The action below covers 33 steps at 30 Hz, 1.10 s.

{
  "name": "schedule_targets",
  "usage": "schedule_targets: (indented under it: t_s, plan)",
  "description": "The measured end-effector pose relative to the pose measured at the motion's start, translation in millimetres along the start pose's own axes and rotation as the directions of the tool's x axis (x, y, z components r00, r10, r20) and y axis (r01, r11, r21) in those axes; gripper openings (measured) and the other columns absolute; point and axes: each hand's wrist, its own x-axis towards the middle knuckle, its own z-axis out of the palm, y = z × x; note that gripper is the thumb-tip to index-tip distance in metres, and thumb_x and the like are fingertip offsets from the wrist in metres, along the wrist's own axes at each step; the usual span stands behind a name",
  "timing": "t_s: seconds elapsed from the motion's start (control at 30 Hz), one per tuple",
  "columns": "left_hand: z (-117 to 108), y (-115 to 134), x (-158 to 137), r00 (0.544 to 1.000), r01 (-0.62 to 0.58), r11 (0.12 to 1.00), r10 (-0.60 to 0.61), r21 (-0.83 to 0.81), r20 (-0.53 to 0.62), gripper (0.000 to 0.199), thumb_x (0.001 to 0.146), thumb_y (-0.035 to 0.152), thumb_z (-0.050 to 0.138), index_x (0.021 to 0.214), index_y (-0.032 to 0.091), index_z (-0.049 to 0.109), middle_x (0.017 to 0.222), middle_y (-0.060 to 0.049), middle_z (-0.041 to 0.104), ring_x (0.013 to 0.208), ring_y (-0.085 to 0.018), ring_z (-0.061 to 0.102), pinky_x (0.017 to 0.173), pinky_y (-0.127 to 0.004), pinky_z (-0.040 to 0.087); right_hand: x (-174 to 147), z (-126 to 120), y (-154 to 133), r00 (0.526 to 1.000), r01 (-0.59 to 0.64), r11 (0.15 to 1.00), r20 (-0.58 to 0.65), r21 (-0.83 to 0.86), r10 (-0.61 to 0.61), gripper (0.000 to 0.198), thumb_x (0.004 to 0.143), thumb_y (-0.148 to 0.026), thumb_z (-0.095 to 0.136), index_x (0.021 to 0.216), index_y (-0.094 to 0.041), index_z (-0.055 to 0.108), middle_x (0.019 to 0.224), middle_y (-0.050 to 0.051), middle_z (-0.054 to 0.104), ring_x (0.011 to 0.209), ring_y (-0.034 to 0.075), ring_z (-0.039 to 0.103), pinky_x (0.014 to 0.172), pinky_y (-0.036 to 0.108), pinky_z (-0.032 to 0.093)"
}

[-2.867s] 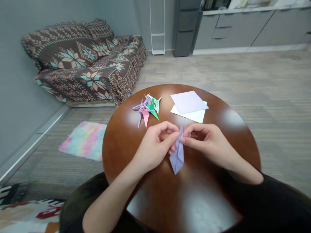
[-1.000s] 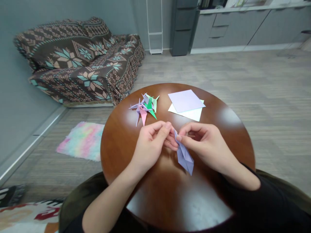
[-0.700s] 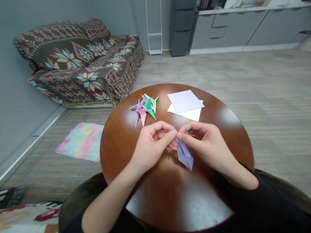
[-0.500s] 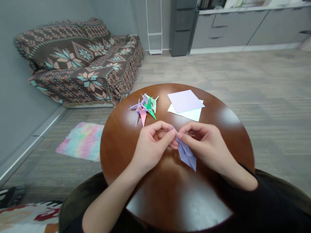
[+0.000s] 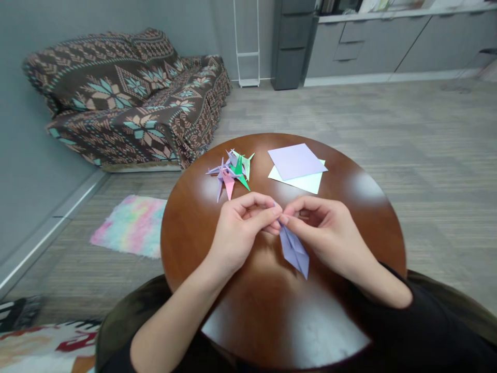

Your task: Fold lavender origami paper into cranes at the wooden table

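A folded purple origami paper (image 5: pixel 295 251) hangs over the table, its wide pointed end slanting down toward me. My left hand (image 5: pixel 248 223) pinches its narrow upper end between thumb and fingers. Close against it, my right hand (image 5: pixel 320 223) is closed in a pinch on the same end, thumb tip on the paper. The fingertips nearly meet and cover the top of the fold. Beyond my left hand lies a cluster of finished origami cranes (image 5: pixel 233 173) in purple, pink and green.
The round brown table (image 5: pixel 264 321) carries a purple square sheet (image 5: pixel 297 160) on top of a pale green sheet (image 5: pixel 310 184) at the back right. A patterned sofa (image 5: pixel 135 103) and a fluffy pastel rug (image 5: pixel 130 225) are to the left. Grey cabinets (image 5: pixel 373 46) line the back.
The lower end of the purple paper has swung slightly left and down. Both hands keep their pinch, with small shifts of the fingers. The cranes and sheets stay put.
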Motion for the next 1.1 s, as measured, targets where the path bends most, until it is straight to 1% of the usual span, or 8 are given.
schedule_targets:
  t_s: [0.2, 0.33, 0.4, 0.47, 0.53, 0.67, 0.93, 1.1]
  plan:
    - [1.1, -1.6, 0.3, 0.998, -0.035, 0.999, 0.034, -0.027, -0.044, 0.017, 0.079, 0.028, 0.08, 0.078, 0.014, 0.07, 0.058, 0.002, 0.064, 0.049, -0.008, 0.056, 0.051, -0.018, 0.05, -0.7, 1.8, 1.2, 0.999, -0.031, 0.999, 0.012, -0.034, 0.032, 0.017, 0.081, -0.03, 0.08, 0.078, -0.016, 0.072, 0.072, 0.002, 0.071, 0.061, 0.012, 0.058, 0.054, 0.023, 0.044]
    - [-4.3, 1.5, 5.5, 0.99, -0.108, 0.992, 0.102, -0.062, -0.097, 0.019, 0.086, 0.029, 0.074, 0.076, 0.014, 0.068, 0.066, 0.002, 0.064, 0.05, -0.005, 0.053, 0.047, -0.015, 0.045, 1.1, 2.9, 2.9, 0.999, -0.048, 0.998, 0.018, -0.042, 0.049, 0.015, 0.082, -0.028, 0.076, 0.076, -0.016, 0.07, 0.068, 0.0, 0.066, 0.058, 0.011, 0.055, 0.054, 0.023, 0.043]
    - [-6.1, 2.5, 6.3, 0.993, -0.102, 0.995, 0.1, -0.022, -0.061, 0.019, 0.087, 0.031, 0.075, 0.079, 0.014, 0.068, 0.068, 0.001, 0.064, 0.053, -0.005, 0.054, 0.047, -0.015, 0.045, 2.6, 1.8, 2.9, 0.999, -0.033, 0.998, -0.01, -0.045, 0.032, 0.014, 0.081, -0.028, 0.077, 0.076, -0.016, 0.07, 0.067, 0.0, 0.066, 0.058, 0.011, 0.055, 0.054, 0.023, 0.043]
    - [-5.4, 2.6, 5.1, 0.997, -0.066, 0.997, 0.065, 0.039, 0.029, 0.02, 0.084, 0.031, 0.078, 0.083, 0.014, 0.068, 0.065, 0.002, 0.063, 0.053, -0.007, 0.055, 0.049, -0.016, 0.047, 3.8, 0.5, 2.2, 1.0, -0.018, 0.999, -0.025, -0.03, 0.018, 0.014, 0.08, -0.028, 0.078, 0.076, -0.017, 0.07, 0.067, 0.0, 0.068, 0.058, 0.012, 0.057, 0.054, 0.024, 0.043]
    - [-2.8, 2.3, 2.8, 0.996, -0.027, 0.995, 0.019, 0.091, 0.088, 0.023, 0.079, 0.031, 0.083, 0.083, 0.015, 0.067, 0.061, 0.003, 0.063, 0.052, -0.008, 0.057, 0.051, -0.017, 0.05, 4.1, -0.3, 1.4, 1.0, -0.016, 1.0, -0.002, 0.007, 0.016, 0.013, 0.08, -0.027, 0.077, 0.076, -0.017, 0.07, 0.067, 0.001, 0.07, 0.059, 0.013, 0.061, 0.055, 0.024, 0.046]
    - [1.1, 1.5, 0.4, 0.998, 0.007, 0.996, -0.013, 0.092, 0.065, 0.028, 0.076, 0.034, 0.086, 0.08, 0.015, 0.066, 0.063, 0.002, 0.066, 0.054, -0.01, 0.063, 0.055, -0.019, 0.054, 3.8, 0.2, 1.5, 0.999, -0.03, 0.997, 0.021, 0.067, 0.028, 0.012, 0.079, -0.027, 0.079, 0.077, -0.018, 0.07, 0.069, 0.001, 0.074, 0.061, 0.015, 0.067, 0.057, 0.025, 0.049]
    - [-0.4, -0.5, 1.0, 1.0, -0.022, 0.998, 0.023, 0.065, -0.008, 0.026, 0.081, 0.033, 0.082, 0.082, 0.015, 0.064, 0.059, 0.003, 0.066, 0.051, -0.009, 0.063, 0.056, -0.018, 0.056, 5.6, 2.1, 4.1, 0.999, 0.014, 1.0, -0.037, -0.005, -0.014, 0.012, 0.08, -0.026, 0.072, 0.073, -0.016, 0.07, 0.067, 0.001, 0.072, 0.055, 0.011, 0.059, 0.053, 0.023, 0.044]
    - [2.6, 2.3, -0.4, 0.999, -0.012, 0.99, 0.006, 0.141, 0.037, 0.026, 0.078, 0.033, 0.085, 0.078, 0.014, 0.067, 0.06, 0.001, 0.067, 0.052, -0.01, 0.063, 0.056, -0.02, 0.056, 3.0, 5.4, 4.1, 0.998, 0.037, 0.999, -0.049, -0.025, -0.039, 0.012, 0.082, -0.025, 0.071, 0.072, -0.019, 0.066, 0.066, 0.0, 0.071, 0.058, 0.013, 0.063, 0.055, 0.024, 0.046]
